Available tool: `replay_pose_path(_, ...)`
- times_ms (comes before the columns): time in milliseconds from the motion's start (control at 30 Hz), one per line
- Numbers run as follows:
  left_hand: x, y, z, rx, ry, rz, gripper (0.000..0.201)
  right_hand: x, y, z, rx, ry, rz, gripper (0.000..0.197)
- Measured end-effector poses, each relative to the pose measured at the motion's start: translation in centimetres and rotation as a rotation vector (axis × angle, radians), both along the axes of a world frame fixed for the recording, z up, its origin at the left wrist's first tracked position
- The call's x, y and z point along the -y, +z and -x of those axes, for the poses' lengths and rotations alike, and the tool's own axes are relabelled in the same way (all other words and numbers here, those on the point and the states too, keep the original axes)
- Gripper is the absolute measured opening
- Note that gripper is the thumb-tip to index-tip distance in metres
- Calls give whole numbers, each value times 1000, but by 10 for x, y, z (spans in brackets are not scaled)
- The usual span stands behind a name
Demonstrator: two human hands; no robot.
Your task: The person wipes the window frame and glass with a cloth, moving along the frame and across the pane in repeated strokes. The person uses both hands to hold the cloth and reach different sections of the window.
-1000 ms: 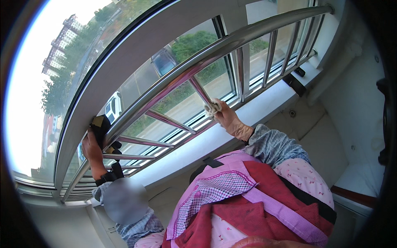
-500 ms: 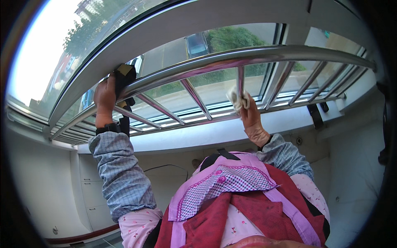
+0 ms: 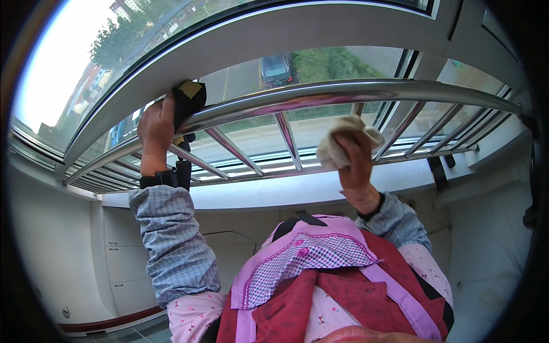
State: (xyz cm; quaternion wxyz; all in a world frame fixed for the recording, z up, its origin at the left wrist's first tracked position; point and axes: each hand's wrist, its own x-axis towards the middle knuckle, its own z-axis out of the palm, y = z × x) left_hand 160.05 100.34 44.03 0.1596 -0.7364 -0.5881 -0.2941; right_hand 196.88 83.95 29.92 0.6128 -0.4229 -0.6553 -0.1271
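A curved stainless steel railing (image 3: 320,91) with upright bars runs across the window. My left hand (image 3: 155,128) is closed around its top rail on the left side. A black item with a yellow patch (image 3: 190,102) sits against that hand, over the rail; what it is I cannot tell. In my right hand (image 3: 357,171) is a bunched off-white cloth (image 3: 334,146), held in front of an upright bar (image 3: 357,108) right of the middle. The cloth hides most of that bar and some of my fingers.
Behind the railing are window panes in a white frame (image 3: 240,34). A pale sill (image 3: 274,191) runs under the bars. White drawers (image 3: 128,266) stand at lower left, and a black strap-like piece (image 3: 438,171) hangs at the right end of the railing.
My right hand has drawn the cloth off the bar, back toward me and slightly to the right. The left hand keeps its hold on the rail; the whole view has shifted a little.
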Motion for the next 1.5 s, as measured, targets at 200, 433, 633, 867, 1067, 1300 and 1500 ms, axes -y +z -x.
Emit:
replay_pose_path(200, 8, 5, -9, -41, 72, 41, 67, -66, 20, 26, 60, -90, 223, 43)
replay_pose_path(433, 22, 13, -19, 50, 22, 43, 64, -82, -97, 44, -309, 18, 324, 27)
replay_pose_path(633, 27, 15, -22, 79, -4, 9, 63, -89, -93, 47, -1249, 516, 422, 14)
replay_pose_path(867, 23, 13, -22, 76, -17, -5, 63, -101, 2, 22, 53, -348, 41, 24)
replay_pose_path(1067, 24, 13, -22, 89, -18, 13, 63, -87, -72, 45, -349, -100, 307, 29)
replay_pose_path(1300, 19, 15, -22, 76, -3, 64, 63, -95, -36, 44, 82, -293, 81, 46)
replay_pose_path(1500, 22, 15, -22, 82, -21, 68, 63, -126, 14, 48, 250, -75, 40, 40)
